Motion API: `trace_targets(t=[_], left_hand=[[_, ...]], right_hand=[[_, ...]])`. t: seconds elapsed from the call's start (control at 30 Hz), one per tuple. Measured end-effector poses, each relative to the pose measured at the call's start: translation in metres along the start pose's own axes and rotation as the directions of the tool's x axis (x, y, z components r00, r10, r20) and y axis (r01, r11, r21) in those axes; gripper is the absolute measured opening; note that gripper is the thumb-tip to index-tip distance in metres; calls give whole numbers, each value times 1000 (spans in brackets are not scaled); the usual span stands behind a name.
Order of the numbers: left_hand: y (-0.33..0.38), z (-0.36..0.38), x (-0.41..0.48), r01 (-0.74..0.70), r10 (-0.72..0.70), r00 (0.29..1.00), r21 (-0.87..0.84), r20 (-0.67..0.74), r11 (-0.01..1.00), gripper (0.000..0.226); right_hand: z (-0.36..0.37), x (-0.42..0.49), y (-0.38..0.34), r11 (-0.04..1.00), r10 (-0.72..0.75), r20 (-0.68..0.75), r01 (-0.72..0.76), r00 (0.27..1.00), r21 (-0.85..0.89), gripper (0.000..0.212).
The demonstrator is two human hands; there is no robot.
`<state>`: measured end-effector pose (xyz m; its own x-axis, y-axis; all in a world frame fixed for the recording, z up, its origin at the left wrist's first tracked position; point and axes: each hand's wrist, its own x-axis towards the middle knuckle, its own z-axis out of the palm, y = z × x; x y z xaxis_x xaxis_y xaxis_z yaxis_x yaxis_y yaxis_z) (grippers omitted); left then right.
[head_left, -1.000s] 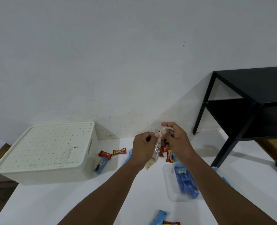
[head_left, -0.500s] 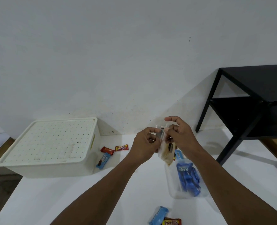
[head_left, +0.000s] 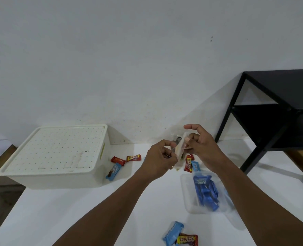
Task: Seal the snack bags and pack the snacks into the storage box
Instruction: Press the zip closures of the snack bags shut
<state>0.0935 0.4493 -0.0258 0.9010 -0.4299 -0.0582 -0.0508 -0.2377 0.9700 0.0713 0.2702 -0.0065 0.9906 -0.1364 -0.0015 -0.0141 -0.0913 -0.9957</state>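
Holding a clear snack bag (head_left: 180,151) up in the air above the white table (head_left: 76,210), between the storage box (head_left: 58,157) and the black shelf unit (head_left: 280,103). Pinching its top edge from both sides: with the left hand (head_left: 160,157), closing thumb and curled fingers on the left part of the edge; with the right hand (head_left: 202,146), gripping the right part between thumb and bent fingers, arching the forefinger above it. Letting the bag hang tilted from that pinch, carrying something dark and something pale inside, too blurred to name.

Lying flat on the table just below the right hand: a second clear bag (head_left: 188,197) holding blue packets (head_left: 206,192). Resting side by side just behind it: a red wrapped snack (head_left: 188,164) and a small blue snack (head_left: 195,166).

Lying left of the hands, near the box's right wall: a red bar (head_left: 118,160), a red-and-yellow bar (head_left: 133,158) and a blue bar (head_left: 113,171), this last one closest to the box.

Sitting on the table's left part, by the wall: the storage box itself, wearing its dotted lid.

Touching each other at the table's near edge: a blue packet (head_left: 173,232) and a red-and-yellow packet (head_left: 187,239).
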Motion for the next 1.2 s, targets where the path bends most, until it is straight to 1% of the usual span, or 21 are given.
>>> trace_targets(t=[0.17, 0.23, 0.3, 0.33, 0.37, 0.4, 0.43, 0.47, 0.5, 0.57, 0.6, 0.63, 0.67, 0.7, 0.77, 0.8, 0.87, 0.9, 1.0, 1.1, 1.2], left_hand=[[-1, -5, -2, 6, -6, 1000, 7, 19, 1000, 34], [-5, -6, -2, 6, -7, 1000, 38, 22, 999, 30], [-12, -7, -5, 10, -12, 1000, 43, 29, 999, 25], [-18, -8, -6, 14, -17, 999, 64, 49, 998, 27], [-23, -7, -8, 11, -19, 997, 105, 78, 994, 38], [-30, -5, -11, 13, -31, 994, 166, 104, 986, 54], [-34, -2, -13, 8, -32, 994, 215, 104, 976, 67], [-41, 2, -12, 4, -20, 998, 243, 64, 970, 71], [-46, 6, -8, -15, 17, 1000, 232, -8, 973, 63], [-52, 10, 2, -12, 38, 986, 162, -163, 987, 30], [-52, 11, 7, 16, 4, 980, 98, -200, 995, 19], [-51, 10, 11, 49, -45, 978, 17, -203, 999, 16], [-53, 9, 15, 77, -87, 979, -62, -182, 995, 14], [-52, 7, 17, 98, -113, 983, -106, -145, 990, 13], [-54, 3, 21, 139, -145, 989, -135, -34, 981, 14], [-57, 2, 24, 161, -159, 987, -145, 24, 976, 13], [-61, 1, 31, 189, -176, 979, -135, 104, 973, 16], [-65, 2, 36, 203, -188, 975, -126, 118, 971, 16], [-81, 9, 58, 250, -243, 968, -119, 67, 961, 17], [-89, 19, 88, 329, -330, 944, -116, 18, 937, 16], [-93, 30, 124, 383, -382, 924, -135, 33, 914, 12]], right_hand=[[-2, 2, 1, 1000, -12, -42, 12, 999, 8, 36], [-1, 3, 1, 999, 3, -93, 1, 996, 34, 34], [0, 5, 2, 998, 28, -173, -18, 984, 60, 30], [0, 6, 3, 997, 48, -219, -33, 975, 74, 29], [0, 7, 4, 994, 71, -256, -48, 964, 96, 28], [1, 8, 4, 990, 95, -281, -62, 955, 125, 29], [3, 9, 5, 985, 121, -293, -79, 948, 154, 29], [6, 10, 5, 980, 147, -292, -99, 945, 172, 29], [9, 10, 6, 974, 173, -283, -123, 943, 189, 28], [15, 10, 8, 958, 224, -252, -165, 941, 236, 26], [16, 10, 9, 949, 243, -240, -179, 940, 260, 26], [15, 11, 12, 949, 254, -238, -193, 938, 251, 28], [10, 11, 16, 956, 263, -237, -221, 935, 190, 31], [4, 10, 23, 959, 281, -216, -265, 935, 100, 35], [-9, 6, 41, 928, 365, -99, -370, 926, -44, 47], [-15, 3, 52, 905, 419, -27, -419, 908, -76, 47], [-22, -1, 73, 872, 488, 77, -482, 869, -81, 33], [-24, -1, 83, 868, 495, 89, -490, 864, -76, 25], [-27, 9, 100, 883, 462, -2, -461, 887, -89, 10], [-34, 32, 110, 884, 441, -103, -451, 892, -122, 10], [-49, 64, 118, 883, 421, -175, -446, 890, -147, 9]])
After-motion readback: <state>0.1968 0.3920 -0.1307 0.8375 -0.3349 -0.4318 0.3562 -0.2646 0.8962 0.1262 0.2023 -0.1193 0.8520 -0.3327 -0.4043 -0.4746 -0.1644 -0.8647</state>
